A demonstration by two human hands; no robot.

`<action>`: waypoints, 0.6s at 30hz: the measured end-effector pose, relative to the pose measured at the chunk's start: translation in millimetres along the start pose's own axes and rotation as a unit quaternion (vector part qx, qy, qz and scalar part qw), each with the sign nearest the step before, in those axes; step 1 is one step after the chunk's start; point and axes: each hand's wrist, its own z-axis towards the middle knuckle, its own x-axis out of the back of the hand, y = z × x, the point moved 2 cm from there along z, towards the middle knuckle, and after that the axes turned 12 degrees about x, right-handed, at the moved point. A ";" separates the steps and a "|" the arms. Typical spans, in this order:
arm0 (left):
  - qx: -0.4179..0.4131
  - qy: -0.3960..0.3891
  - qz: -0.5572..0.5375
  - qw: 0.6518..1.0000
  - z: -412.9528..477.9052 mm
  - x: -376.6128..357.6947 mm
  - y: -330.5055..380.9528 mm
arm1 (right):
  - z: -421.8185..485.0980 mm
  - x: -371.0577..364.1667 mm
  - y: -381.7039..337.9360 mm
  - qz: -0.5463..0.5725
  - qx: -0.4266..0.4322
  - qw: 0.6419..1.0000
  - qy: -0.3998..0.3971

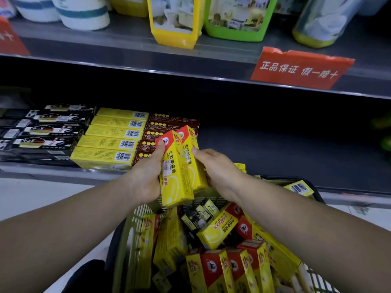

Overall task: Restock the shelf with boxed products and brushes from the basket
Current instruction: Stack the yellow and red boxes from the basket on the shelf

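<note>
Two yellow-and-red boxes are held upright side by side above the basket, just in front of the lower shelf. My left hand grips the nearer box from the left, thumb on its red top. My right hand presses the farther box from the right. The green basket below holds several more yellow-and-red boxes and small black boxes. On the shelf's left part lie rows of black boxes, yellow boxes and brown boxes.
The lower shelf's right part is dark and bare. An upper shelf overhangs, carrying yellow and green containers and white tubs. A red paper tag hangs on its front edge. Pale floor tiles lie at the left.
</note>
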 end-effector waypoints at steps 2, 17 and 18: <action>-0.006 -0.007 -0.004 1.000 -1.4 -1.0 1.6 | 2.9 3.8 -3.6 -0.016 0.020 1.000 -0.007; -0.049 0.080 -0.047 0.995 0.6 6.0 17.3 | 63.6 94.1 19.4 -0.660 0.081 0.745 -0.044; -0.050 0.075 -0.049 0.995 0.4 5.8 17.4 | 64.7 93.0 24.0 -0.645 0.060 0.760 -0.055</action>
